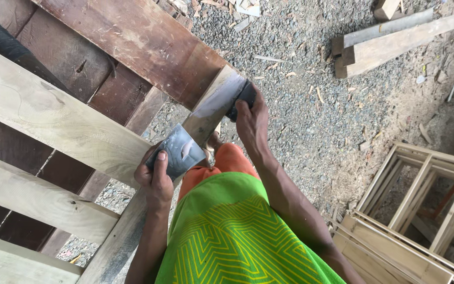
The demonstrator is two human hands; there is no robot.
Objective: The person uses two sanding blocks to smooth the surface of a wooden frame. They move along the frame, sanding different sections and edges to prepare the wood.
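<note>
Underfoot we see a yard floor of grey gravel [311,121] strewn with wood chips and splinters; no walls or roof show. Over the left half stands a frame of timber: pale rough planks [53,118] run across dark reddish-brown boards [132,37], and a long grey weathered wooden rail [206,113] slants from the lower left up toward the centre, forming the frame's near edge.

We hold two things at that rail. Our left hand [156,176] is closed around a flat grey smeared plate-like tool [181,151], thumb on its face, at the rail where a pale plank ends. Our right hand [252,122] is wrapped around a small dark block-shaped object [244,96] pressed against the rail's upper end, just below the reddish board's edge; its exact kind cannot be determined. The rail surface between the hands carries a lighter grey smear.

Open gravel lies to the right of the rail, well clear of the frame. Our own body, in a green patterned top [237,236] and orange shorts [227,160], stands close against the rail and fills the space below the hands.

At the upper right, short stacked timber offcuts [395,39] rest on the gravel. At the lower right, pale slatted wooden frames [421,210] lie stacked, well apart from the hands.
</note>
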